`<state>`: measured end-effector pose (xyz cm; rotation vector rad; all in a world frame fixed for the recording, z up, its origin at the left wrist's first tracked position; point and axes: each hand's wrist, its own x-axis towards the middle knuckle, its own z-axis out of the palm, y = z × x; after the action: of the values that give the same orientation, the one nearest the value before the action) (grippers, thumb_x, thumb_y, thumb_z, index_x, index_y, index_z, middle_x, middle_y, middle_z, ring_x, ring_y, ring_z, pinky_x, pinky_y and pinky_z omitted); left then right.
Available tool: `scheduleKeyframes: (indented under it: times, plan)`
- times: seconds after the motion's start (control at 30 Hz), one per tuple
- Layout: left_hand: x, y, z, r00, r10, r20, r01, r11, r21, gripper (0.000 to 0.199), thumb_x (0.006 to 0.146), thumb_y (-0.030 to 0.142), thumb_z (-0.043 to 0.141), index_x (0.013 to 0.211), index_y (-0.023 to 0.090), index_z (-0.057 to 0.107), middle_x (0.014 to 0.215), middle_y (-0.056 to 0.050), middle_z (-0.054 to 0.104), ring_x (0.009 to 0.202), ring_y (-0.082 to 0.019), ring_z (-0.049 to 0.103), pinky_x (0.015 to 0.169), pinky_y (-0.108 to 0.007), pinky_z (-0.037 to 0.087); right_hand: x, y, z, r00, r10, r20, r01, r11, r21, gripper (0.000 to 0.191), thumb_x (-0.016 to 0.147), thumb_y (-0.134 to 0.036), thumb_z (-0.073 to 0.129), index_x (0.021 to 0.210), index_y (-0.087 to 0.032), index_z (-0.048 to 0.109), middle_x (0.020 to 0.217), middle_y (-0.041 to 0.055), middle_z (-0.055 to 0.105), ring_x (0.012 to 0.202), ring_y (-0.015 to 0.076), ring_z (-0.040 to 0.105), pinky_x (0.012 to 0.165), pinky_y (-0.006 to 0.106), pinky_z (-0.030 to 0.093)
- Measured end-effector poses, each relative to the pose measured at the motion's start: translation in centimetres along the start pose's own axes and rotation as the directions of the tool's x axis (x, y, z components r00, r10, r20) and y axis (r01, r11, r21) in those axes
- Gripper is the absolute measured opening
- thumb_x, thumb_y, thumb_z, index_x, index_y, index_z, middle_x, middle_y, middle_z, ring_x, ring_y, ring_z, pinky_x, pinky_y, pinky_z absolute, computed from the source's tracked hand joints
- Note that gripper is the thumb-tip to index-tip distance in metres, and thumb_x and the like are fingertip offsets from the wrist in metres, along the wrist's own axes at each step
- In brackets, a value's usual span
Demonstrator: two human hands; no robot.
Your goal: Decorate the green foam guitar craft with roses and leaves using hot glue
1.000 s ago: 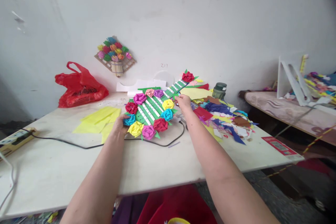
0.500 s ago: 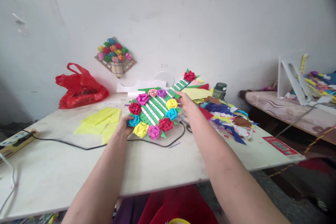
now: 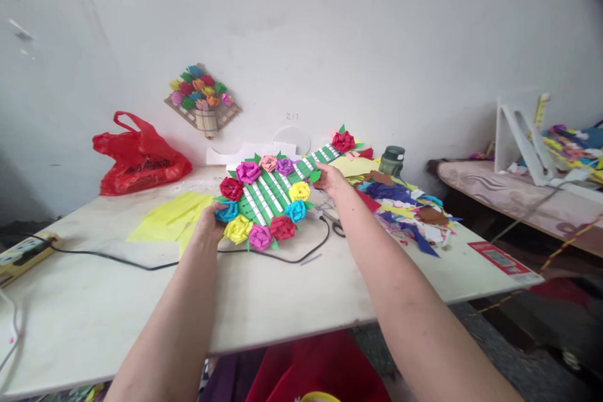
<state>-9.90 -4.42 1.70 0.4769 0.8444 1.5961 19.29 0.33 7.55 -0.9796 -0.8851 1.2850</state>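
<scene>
A guitar-shaped paper craft is held up over the table, its neck slanting to the upper right. Its green face carries white strips and a border of colourful paper roses. One red paper rose sits at the tip of the neck. My left hand grips the craft's left edge beside a blue rose, fingers partly hidden behind it. My right hand is closed on the neck near its base, next to a green paper leaf.
Yellow paper sheets lie left on the table, with a red plastic bag behind. Paper scraps and a dark green bottle are at the right. A black cable, scissors and a power strip also lie there.
The craft has swung flatter, its body shifting left and slightly up while the neck tip moved a little right and down. Both hands have kept their grip.
</scene>
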Motion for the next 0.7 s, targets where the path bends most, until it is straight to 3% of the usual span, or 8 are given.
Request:
scheduleKeyframes:
  times: [0.33,0.47,0.53,0.6,0.7]
  plan:
    - [0.1,1.1,-0.3,0.999,0.045,-0.003,-0.045,0.994,0.097,0.018,0.053,0.008,0.052,0.07,0.013,0.056,0.06,-0.002,0.06,0.05,-0.013,0.056,0.052,-0.025,0.05,0.0,0.8,-0.5,0.998,-0.022,0.055,0.019,0.998,0.062,0.011,0.069,-0.023,0.062,0.075,-0.013,0.06,0.055,0.0011,0.064,0.049,0.0148,0.06,0.054,0.028,0.05]
    - [0.0,2.5,-0.6,0.986,0.165,-0.022,-0.151,0.944,0.293,0.032,0.057,0.018,0.053,0.088,0.018,0.058,0.071,-0.001,0.061,0.052,-0.012,0.054,0.047,-0.023,0.044,-0.2,1.1,-0.4,1.0,0.011,0.008,-0.012,0.995,0.096,0.007,0.071,-0.019,0.058,0.072,-0.013,0.058,0.053,0.0021,0.063,0.047,0.0143,0.059,0.053,0.028,0.051]
    - [-0.1,3.0,-0.3,0.96,0.275,-0.045,-0.227,0.866,0.445,0.043,0.057,0.021,0.056,0.1,0.022,0.057,0.089,-0.002,0.064,0.062,-0.013,0.057,0.053,-0.024,0.045,-0.1,1.4,-0.4,0.998,0.045,-0.041,-0.041,0.994,0.097,0.003,0.071,-0.017,0.056,0.072,-0.013,0.057,0.051,0.0014,0.062,0.045,0.0146,0.058,0.052,0.029,0.051]
    - [-0.4,3.2,0.5,0.92,0.393,-0.002,-0.318,0.746,0.585,0.048,0.057,0.025,0.058,0.104,0.023,0.057,0.105,-0.004,0.062,0.082,-0.018,0.059,0.066,-0.03,0.047,0.0,1.7,-0.3,0.993,0.082,-0.08,-0.075,0.993,0.091,0.002,0.071,-0.015,0.055,0.073,-0.014,0.056,0.051,0.0008,0.062,0.044,0.0151,0.058,0.052,0.029,0.051]
    - [-1.5,2.9,2.6,0.828,0.499,0.256,-0.498,0.445,0.744,0.048,0.058,0.029,0.06,0.105,0.022,0.059,0.11,-0.008,0.061,0.102,-0.026,0.054,0.084,-0.037,0.043,0.3,2.1,-0.2,0.986,0.12,-0.114,-0.111,0.99,0.085,0.004,0.072,-0.014,0.054,0.076,-0.014,0.056,0.051,0.0007,0.061,0.045,0.0158,0.059,0.051,0.03,0.051]
